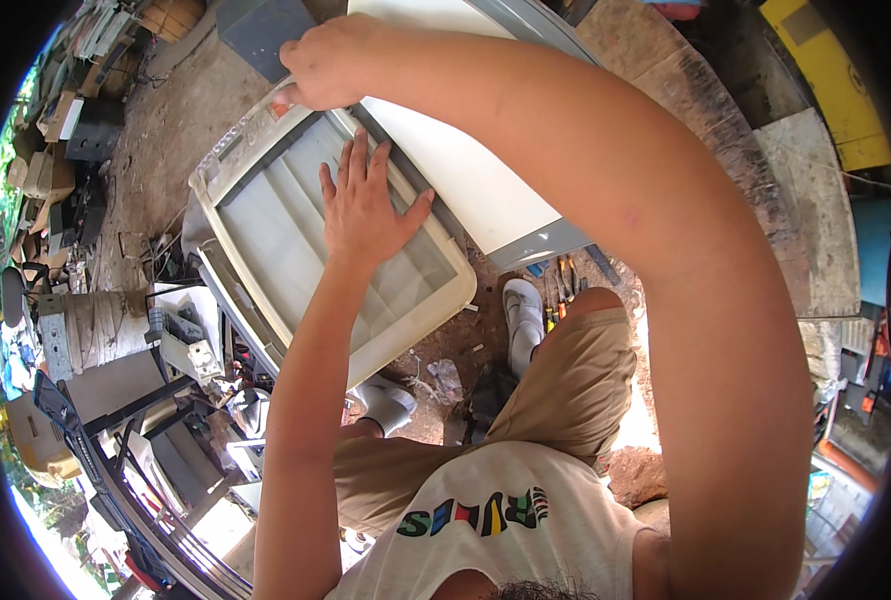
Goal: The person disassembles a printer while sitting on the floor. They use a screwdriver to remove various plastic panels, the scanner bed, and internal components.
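A cream frame [420, 345] with a clear, ribbed window panel lies in front of me, tilted, with yellowed edges. My left hand [363, 205] rests flat on the panel near its right side, fingers spread and holding nothing. Reaching across the top, my right hand [330, 65] is curled at the frame's far corner. Something small and orange [279, 109] shows under its fingers, but what they grip is hidden. Right of the frame, partly behind my right arm, lies a large white panel [445, 170] with grey edging.
A dark grey box [257, 35] stands beyond my right hand. Several hand tools [565, 280] lie on the ground by my right knee. A worn board [815, 215] is at the right. Stacked boxes and scrap parts [75, 130] crowd the left, with a dark metal frame [105, 480] nearer.
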`<control>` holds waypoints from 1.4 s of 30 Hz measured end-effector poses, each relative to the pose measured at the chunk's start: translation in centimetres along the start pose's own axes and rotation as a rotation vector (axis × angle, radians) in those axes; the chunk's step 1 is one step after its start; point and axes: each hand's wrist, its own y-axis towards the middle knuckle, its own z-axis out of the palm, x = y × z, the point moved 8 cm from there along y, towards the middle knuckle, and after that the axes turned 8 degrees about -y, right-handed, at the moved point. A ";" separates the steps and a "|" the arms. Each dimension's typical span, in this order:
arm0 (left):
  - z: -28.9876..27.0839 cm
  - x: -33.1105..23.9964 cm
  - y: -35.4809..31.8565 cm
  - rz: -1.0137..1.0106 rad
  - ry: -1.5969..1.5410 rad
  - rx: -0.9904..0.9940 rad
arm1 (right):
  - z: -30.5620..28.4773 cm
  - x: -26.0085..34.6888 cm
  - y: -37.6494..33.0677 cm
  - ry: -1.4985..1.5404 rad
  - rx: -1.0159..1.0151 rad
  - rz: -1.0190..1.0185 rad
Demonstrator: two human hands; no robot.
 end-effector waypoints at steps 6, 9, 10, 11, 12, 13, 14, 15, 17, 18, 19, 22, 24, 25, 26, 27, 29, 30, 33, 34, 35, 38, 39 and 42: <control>0.1 -0.2 0.3 -0.005 0.005 0.012 | 0.0 0.2 0.9 -0.054 0.012 -0.148; 0.1 -0.1 0.2 -0.004 0.006 0.006 | -0.3 0.0 0.1 0.050 0.052 -0.201; 0.1 -0.1 0.2 -0.001 0.008 0.002 | -0.4 0.2 0.0 0.052 0.054 -0.210; 0.1 -0.1 0.2 0.002 0.009 -0.001 | -0.4 0.5 -0.2 0.053 0.055 -0.218; 0.1 -0.1 0.1 -0.001 0.005 0.002 | -0.6 0.3 -0.1 0.027 0.046 -0.153; 0.1 0.0 0.1 -0.005 0.002 0.005 | -0.8 0.4 -0.1 0.001 0.037 -0.089; 0.1 0.0 0.1 -0.009 -0.001 0.008 | -1.0 0.5 0.0 -0.023 0.037 -0.077; 0.1 -0.1 0.2 -0.011 -0.001 0.010 | -0.9 0.5 0.2 -0.051 0.037 -0.061; 0.0 -0.2 0.3 -0.015 0.001 0.013 | -0.7 0.8 0.4 -0.102 0.057 -0.135; 0.1 -0.2 0.3 -0.016 0.006 0.013 | -0.7 0.9 0.2 -0.057 0.067 -0.165; 0.1 0.0 0.2 -0.017 0.011 0.012 | -0.7 0.8 -0.1 -0.013 0.078 -0.195; 0.1 -0.1 0.2 -0.013 0.005 0.015 | -1.0 0.5 -1.1 0.021 0.054 -0.201; 0.1 -0.1 0.2 -0.015 -0.006 0.019 | -1.3 0.5 -1.2 -0.010 0.057 -0.129; 0.2 0.0 0.2 -0.019 -0.012 0.023 | -1.4 0.6 -0.9 -0.036 0.078 -0.069; 0.3 0.1 0.2 -0.023 -0.017 0.026 | -1.6 0.6 -0.6 -0.062 0.098 -0.008; 0.2 0.0 0.3 -0.024 -0.019 0.026 | -1.2 1.1 -0.2 -0.071 0.100 -0.054; 0.2 -0.1 0.3 -0.026 -0.023 0.026 | -0.4 1.6 0.5 -0.090 0.104 -0.145; 0.2 0.0 0.3 -0.024 -0.022 0.025 | -0.6 1.7 0.4 -0.062 0.105 -0.183; 0.2 0.1 0.2 -0.021 -0.018 0.022 | -0.9 1.4 -0.5 -0.029 0.074 -0.228; 0.2 0.0 0.2 -0.022 -0.017 0.022 | -1.0 1.4 -0.8 -0.051 0.043 -0.197; 0.2 0.1 0.2 -0.022 -0.015 0.022 | -1.1 1.4 -1.0 -0.074 0.011 -0.167; 0.4 0.2 0.2 -0.027 -0.014 0.032 | -1.3 0.9 -0.2 -0.122 0.172 -0.060; 0.4 0.1 0.3 -0.026 -0.013 0.031 | -1.2 1.0 -0.1 -0.108 0.133 -0.102; 0.3 0.1 0.2 -0.025 -0.011 0.027 | -1.0 1.3 -0.2 -0.057 0.025 -0.208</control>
